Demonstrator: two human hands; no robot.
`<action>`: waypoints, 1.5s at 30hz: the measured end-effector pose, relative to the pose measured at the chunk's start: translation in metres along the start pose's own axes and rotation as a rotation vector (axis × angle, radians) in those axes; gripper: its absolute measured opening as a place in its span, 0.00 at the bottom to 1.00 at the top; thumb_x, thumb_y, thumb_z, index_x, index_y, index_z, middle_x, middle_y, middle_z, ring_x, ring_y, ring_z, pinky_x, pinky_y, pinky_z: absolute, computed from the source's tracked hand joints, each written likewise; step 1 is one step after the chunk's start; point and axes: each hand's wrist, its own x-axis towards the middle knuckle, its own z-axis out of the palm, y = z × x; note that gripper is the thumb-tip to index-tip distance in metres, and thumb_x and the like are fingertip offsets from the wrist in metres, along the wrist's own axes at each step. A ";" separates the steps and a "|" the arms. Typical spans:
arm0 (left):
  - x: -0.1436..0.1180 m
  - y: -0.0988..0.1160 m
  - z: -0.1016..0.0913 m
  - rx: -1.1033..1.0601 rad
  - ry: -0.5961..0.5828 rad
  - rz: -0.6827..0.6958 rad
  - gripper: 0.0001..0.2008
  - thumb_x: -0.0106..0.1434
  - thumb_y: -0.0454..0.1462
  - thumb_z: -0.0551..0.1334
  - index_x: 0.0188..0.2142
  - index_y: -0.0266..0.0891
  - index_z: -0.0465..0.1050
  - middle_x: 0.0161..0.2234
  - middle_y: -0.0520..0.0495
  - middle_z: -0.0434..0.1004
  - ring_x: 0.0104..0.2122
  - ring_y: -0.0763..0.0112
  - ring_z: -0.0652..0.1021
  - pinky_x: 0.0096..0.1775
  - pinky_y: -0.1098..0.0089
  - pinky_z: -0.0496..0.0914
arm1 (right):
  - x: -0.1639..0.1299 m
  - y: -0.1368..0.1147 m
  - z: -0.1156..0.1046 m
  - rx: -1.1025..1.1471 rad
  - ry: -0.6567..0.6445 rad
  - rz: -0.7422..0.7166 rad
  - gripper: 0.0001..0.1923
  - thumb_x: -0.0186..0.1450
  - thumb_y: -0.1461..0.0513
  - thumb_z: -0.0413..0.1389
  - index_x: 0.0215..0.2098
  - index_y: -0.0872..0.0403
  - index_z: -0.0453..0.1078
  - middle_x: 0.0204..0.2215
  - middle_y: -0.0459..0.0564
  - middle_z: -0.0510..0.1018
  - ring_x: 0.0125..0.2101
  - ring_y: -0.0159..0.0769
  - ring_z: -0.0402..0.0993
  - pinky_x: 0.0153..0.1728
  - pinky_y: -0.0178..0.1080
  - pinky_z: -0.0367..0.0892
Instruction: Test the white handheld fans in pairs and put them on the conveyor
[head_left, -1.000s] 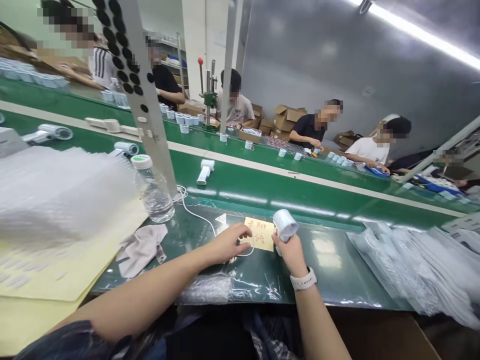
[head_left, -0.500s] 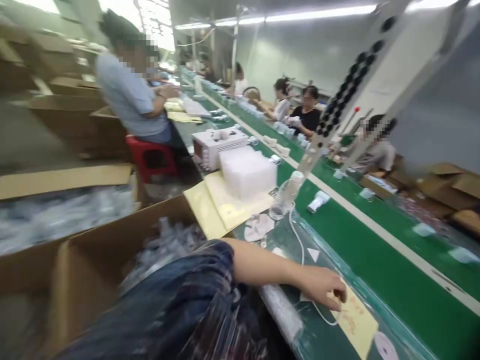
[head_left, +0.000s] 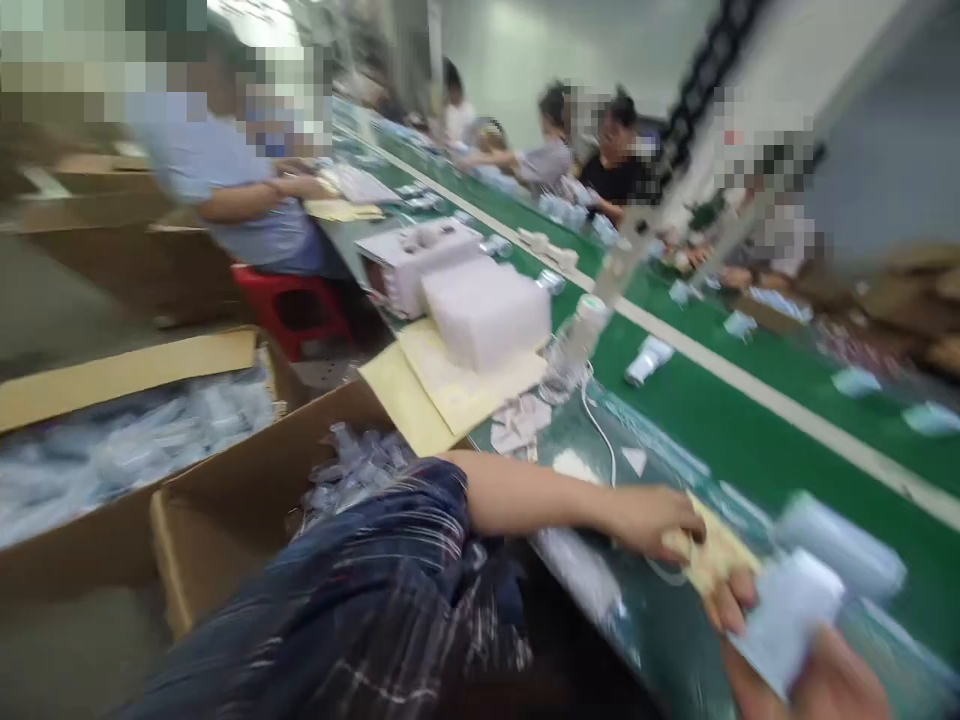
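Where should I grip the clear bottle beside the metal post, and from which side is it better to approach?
I would grip the clear bottle around its body, below the cap, from the wearer's side: it appears upright, and the metal post rises close behind.

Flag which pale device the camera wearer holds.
The blurred pale-blue device at lower right, in the right hand. The belt device right of the bottle and the device by the right corner of the white stack lie untouched.
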 end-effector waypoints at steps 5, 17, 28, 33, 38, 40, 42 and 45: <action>-0.008 0.006 -0.005 -0.101 0.039 -0.050 0.17 0.68 0.35 0.67 0.55 0.34 0.74 0.57 0.33 0.73 0.59 0.53 0.75 0.63 0.58 0.71 | -0.044 -0.008 0.011 0.357 0.284 0.174 0.17 0.70 0.45 0.57 0.41 0.49 0.75 0.30 0.48 0.75 0.23 0.37 0.72 0.26 0.43 0.70; -0.011 0.015 -0.013 0.021 -0.039 -0.066 0.21 0.68 0.34 0.70 0.58 0.33 0.74 0.61 0.32 0.72 0.62 0.54 0.74 0.65 0.56 0.70 | -0.047 -0.009 0.012 0.426 0.171 0.139 0.16 0.71 0.46 0.57 0.45 0.49 0.75 0.31 0.47 0.77 0.21 0.37 0.74 0.24 0.40 0.68; -0.178 -0.029 -0.176 0.518 1.353 -0.462 0.09 0.68 0.36 0.66 0.48 0.42 0.74 0.44 0.47 0.76 0.45 0.63 0.75 0.50 0.55 0.73 | -0.055 -0.008 -0.002 0.462 0.168 0.125 0.16 0.72 0.46 0.57 0.44 0.49 0.76 0.33 0.48 0.79 0.24 0.39 0.77 0.25 0.40 0.69; -0.239 -0.083 -0.198 0.600 1.119 -0.995 0.21 0.55 0.41 0.76 0.45 0.42 0.73 0.56 0.46 0.64 0.64 0.48 0.57 0.71 0.37 0.46 | -0.051 -0.003 -0.002 0.454 0.200 0.144 0.18 0.71 0.46 0.57 0.45 0.49 0.76 0.32 0.48 0.78 0.23 0.38 0.75 0.26 0.42 0.69; -0.246 -0.090 -0.198 0.564 0.984 -1.029 0.12 0.62 0.43 0.68 0.37 0.46 0.65 0.44 0.46 0.61 0.56 0.51 0.59 0.67 0.38 0.52 | -0.054 -0.007 0.001 0.390 0.305 0.194 0.18 0.70 0.44 0.57 0.44 0.49 0.74 0.32 0.48 0.78 0.23 0.39 0.73 0.26 0.43 0.69; -0.246 -0.095 -0.202 0.572 1.038 -1.053 0.18 0.55 0.38 0.71 0.37 0.46 0.62 0.41 0.47 0.61 0.53 0.52 0.61 0.65 0.40 0.54 | -0.057 -0.009 0.001 0.368 0.343 0.189 0.18 0.69 0.45 0.58 0.44 0.48 0.73 0.33 0.49 0.79 0.24 0.40 0.74 0.27 0.44 0.71; -0.248 -0.099 -0.206 0.562 1.054 -1.065 0.21 0.51 0.36 0.72 0.36 0.46 0.60 0.40 0.47 0.62 0.53 0.52 0.62 0.64 0.42 0.56 | -0.062 -0.010 0.000 0.342 0.381 0.180 0.17 0.68 0.47 0.61 0.47 0.47 0.72 0.35 0.49 0.81 0.27 0.41 0.77 0.30 0.46 0.74; -0.252 -0.097 -0.211 0.587 1.004 -1.044 0.16 0.58 0.40 0.70 0.32 0.46 0.60 0.43 0.46 0.62 0.57 0.49 0.61 0.66 0.41 0.54 | -0.067 -0.009 0.000 0.229 0.447 0.173 0.22 0.65 0.53 0.68 0.54 0.45 0.69 0.42 0.50 0.83 0.36 0.44 0.83 0.37 0.48 0.79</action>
